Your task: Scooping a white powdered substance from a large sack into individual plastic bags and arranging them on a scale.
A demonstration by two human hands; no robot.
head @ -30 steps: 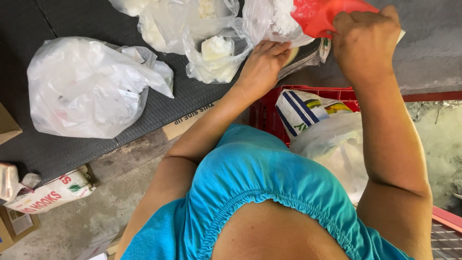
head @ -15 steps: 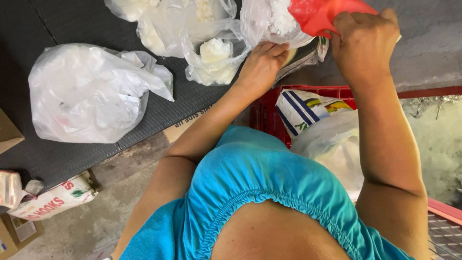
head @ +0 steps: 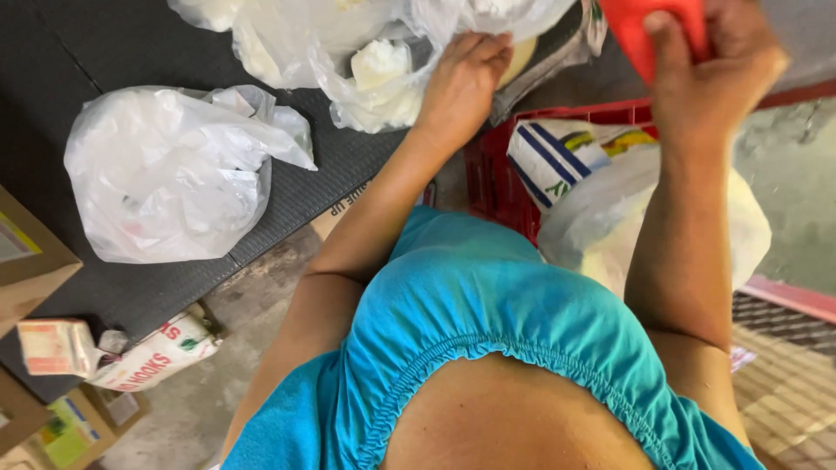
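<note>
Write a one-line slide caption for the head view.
Left hand rests on clear plastic bags; right hand grips a red plastic bag.
</note>
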